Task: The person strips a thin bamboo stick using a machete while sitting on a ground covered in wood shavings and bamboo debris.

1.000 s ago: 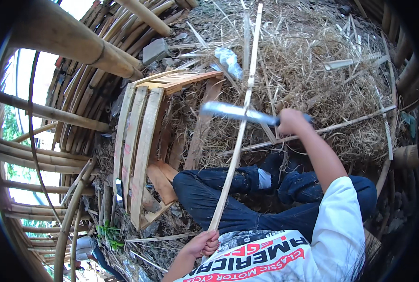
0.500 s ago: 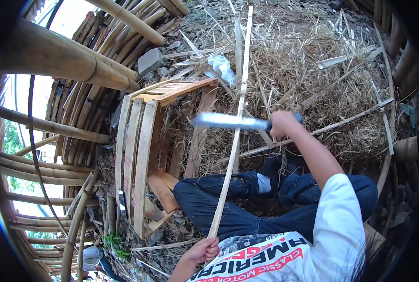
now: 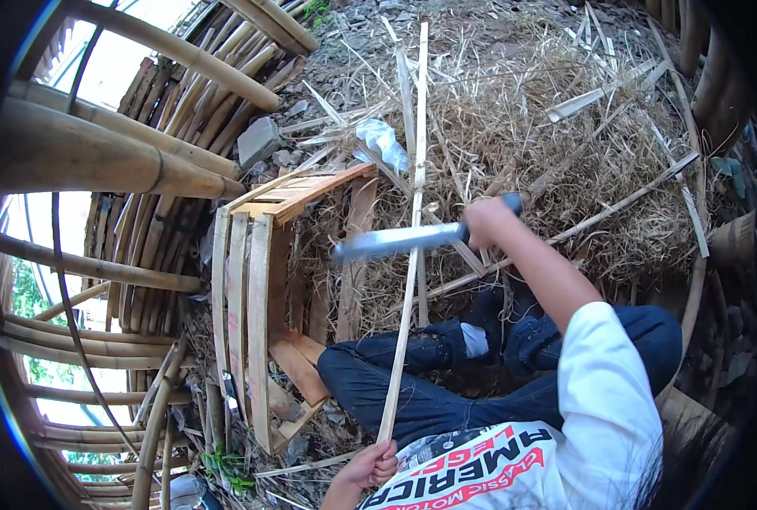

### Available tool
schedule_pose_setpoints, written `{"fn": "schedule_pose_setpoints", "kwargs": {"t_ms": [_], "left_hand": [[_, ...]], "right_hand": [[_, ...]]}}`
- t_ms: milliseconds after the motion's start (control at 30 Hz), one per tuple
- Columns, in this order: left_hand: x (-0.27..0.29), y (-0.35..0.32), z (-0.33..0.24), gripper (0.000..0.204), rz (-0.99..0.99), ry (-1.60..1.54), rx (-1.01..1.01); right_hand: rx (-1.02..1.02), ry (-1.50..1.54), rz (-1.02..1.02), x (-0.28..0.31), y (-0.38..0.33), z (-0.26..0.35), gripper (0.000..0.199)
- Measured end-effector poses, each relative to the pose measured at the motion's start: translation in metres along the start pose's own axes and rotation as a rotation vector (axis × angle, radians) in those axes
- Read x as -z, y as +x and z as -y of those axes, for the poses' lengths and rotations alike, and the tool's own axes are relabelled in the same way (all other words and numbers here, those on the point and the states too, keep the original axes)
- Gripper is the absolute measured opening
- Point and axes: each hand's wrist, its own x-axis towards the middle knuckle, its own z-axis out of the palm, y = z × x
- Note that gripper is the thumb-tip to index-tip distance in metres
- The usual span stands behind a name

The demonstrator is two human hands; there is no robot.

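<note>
A long pale bamboo strip (image 3: 407,293) runs from my lap up and away over the shavings. My left hand (image 3: 373,464) is closed round its near end, close to my shirt. My right hand (image 3: 491,223) grips the dark handle of a machete (image 3: 395,243), whose wide blade points left. The blade lies across the strip about midway along; whether it touches or hovers just above, I cannot tell. Both my legs (image 3: 446,382), in dark jeans, are folded under the strip's near part.
A wooden slatted crate (image 3: 261,314) lies on its side at my left. Heaped shavings (image 3: 548,153) cover the ground ahead, with loose strips (image 3: 604,208) across them. A pale plastic bag (image 3: 382,143) and a grey block (image 3: 259,142) lie beyond the crate. Bamboo poles (image 3: 107,157) frame the left side.
The machete has come nearer along the strip, and its blade now slants down to the left. My right hand moved slightly left. The whole view has shifted a little.
</note>
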Motion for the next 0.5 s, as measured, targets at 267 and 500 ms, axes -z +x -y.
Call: {"fn": "schedule_pose_setpoints", "kwargs": {"t_ms": [267,500], "left_hand": [[-0.004,0.010,0.002,0.033,0.060,-0.030,0.050],[0.015,0.013,0.008,0.034,-0.014,0.037,-0.020]], "right_hand": [[-0.356,0.265,-0.247,-0.055,-0.002,0.001,0.024],[-0.414,0.440,-0.406,-0.151,-0.041,0.008,0.032]]}}
